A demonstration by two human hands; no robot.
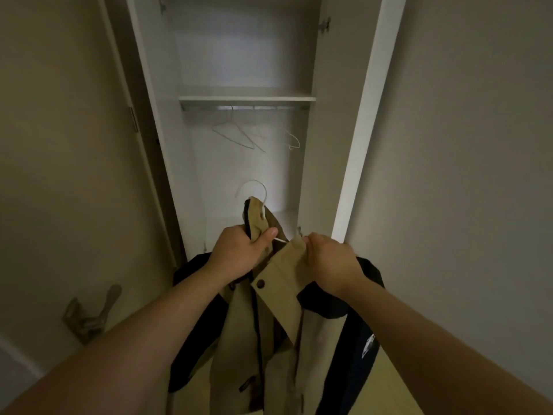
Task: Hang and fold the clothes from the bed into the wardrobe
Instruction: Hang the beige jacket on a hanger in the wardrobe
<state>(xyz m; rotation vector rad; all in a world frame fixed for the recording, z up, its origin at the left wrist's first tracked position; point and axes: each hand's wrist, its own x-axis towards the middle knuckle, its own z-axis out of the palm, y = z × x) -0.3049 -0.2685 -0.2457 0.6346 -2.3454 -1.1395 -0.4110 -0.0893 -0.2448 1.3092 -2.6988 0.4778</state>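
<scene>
a: where's the jacket [279, 290]?
b: between both hands, before the open wardrobe [247, 98]. left hand [239, 253] grips its collar and white hanger [258, 186]; right hand [332, 262] pinches the tan front edge just beside.

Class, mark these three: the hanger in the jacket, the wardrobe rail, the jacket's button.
white hanger [266, 195]: head view, on its hook's curve.
wardrobe rail [245, 107]: head view, on the bar's middle.
jacket button [260, 283]: head view, on the button's face.

Place: a home, a clothes corner between plain beige walls.
Wardrobe [227, 55]: white, doors open, just beyond the fingers [309, 244].
Rail [245, 107]: under a shelf [247, 98], above the fingers, holding bare wire hangers [236, 133].
Wall hook [89, 313]: low, left of the fingers.
</scene>
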